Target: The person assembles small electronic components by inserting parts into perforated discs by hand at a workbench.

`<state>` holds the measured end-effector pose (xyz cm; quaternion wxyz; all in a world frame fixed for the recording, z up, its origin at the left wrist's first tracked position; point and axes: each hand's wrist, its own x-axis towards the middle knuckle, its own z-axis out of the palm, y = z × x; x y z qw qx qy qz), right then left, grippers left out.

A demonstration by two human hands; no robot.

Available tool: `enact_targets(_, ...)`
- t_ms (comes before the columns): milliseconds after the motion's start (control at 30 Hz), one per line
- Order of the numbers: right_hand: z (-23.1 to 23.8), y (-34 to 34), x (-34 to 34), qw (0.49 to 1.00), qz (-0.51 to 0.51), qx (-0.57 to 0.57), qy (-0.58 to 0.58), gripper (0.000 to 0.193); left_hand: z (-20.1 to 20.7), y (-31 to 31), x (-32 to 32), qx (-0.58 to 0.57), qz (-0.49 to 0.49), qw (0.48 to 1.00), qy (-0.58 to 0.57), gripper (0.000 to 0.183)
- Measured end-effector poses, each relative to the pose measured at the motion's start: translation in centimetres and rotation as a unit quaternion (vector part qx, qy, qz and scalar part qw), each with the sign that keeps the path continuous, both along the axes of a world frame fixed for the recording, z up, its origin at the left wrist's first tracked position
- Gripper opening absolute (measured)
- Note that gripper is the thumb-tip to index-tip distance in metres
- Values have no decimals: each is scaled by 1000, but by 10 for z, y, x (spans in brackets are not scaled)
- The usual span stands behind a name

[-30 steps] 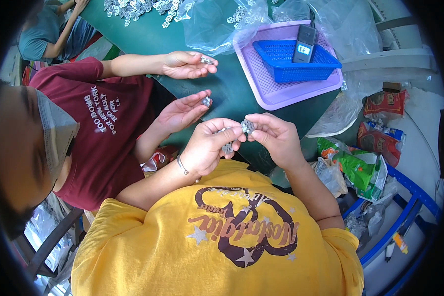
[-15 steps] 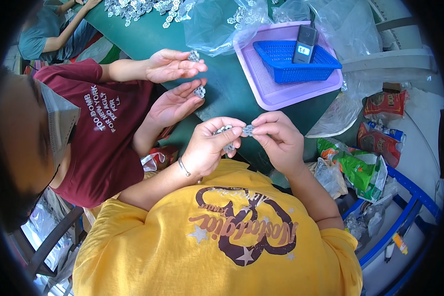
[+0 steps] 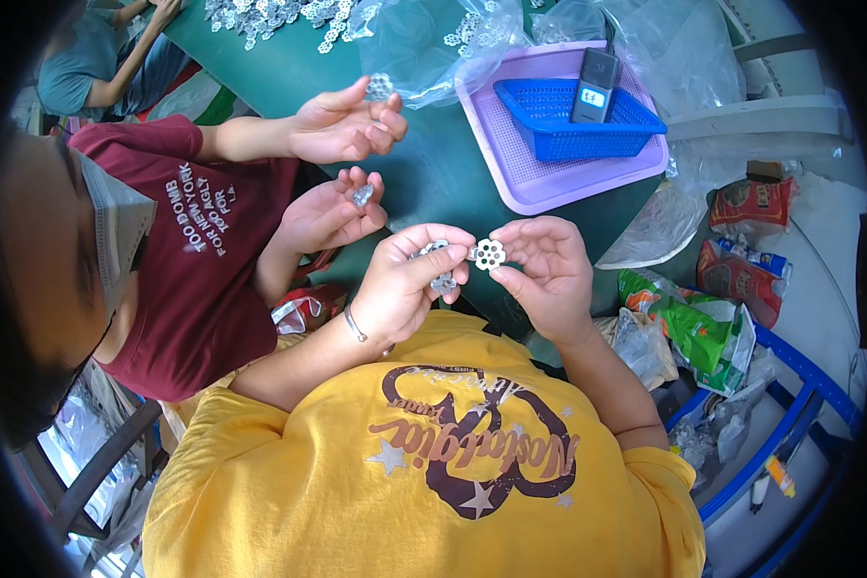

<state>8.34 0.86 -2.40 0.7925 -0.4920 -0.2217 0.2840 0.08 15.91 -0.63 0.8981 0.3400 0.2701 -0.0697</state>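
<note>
My left hand [image 3: 405, 281] is closed around several small silvery metal parts [image 3: 441, 279], pressed between thumb and fingers. At its fingertips a flower-shaped metal part [image 3: 489, 254] with round holes is turned face-on to me. My right hand [image 3: 552, 277] has its thumb and forefinger at that part's right edge, lightly pinching it, while the other fingers curl loosely. Both hands are in front of my yellow shirt, above the table's near edge.
A co-worker in a maroon shirt holds similar parts in both hands, one part [image 3: 380, 87] at the upper hand. A blue basket [image 3: 588, 144] with a black handheld device [image 3: 594, 87] sits in a lilac tray [image 3: 525, 197]. Piled metal parts [image 3: 260, 19] lie on the green table [image 3: 433, 144].
The flower-shaped part between my hands has turned from nearly edge-on to face-on. My right fingers have shifted around it. The co-worker's hands have curled and turned their parts.
</note>
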Motion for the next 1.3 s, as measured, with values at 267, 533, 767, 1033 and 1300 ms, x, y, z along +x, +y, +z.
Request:
enact_targets(267,-10,6,1,998,27,-51,-4,32,-3,12,-11,-94,56,989,96,13)
enact_targets(533,-57,26,4,985,39,-159,54,6,-6,18,-24,-90,83,983,139,14)
enact_targets(767,-136,47,8,891,-1,-419,-176,14,-7,22,-23,-83,86,979,167,14)
enact_targets(1033,-63,60,5,964,-77,-243,-71,15,-13,28,-24,-131,97,975,148,13)
enact_targets(1300,-101,94,25,896,-32,-347,-276,43,-12,26,-15,-116,96,976,158,14)
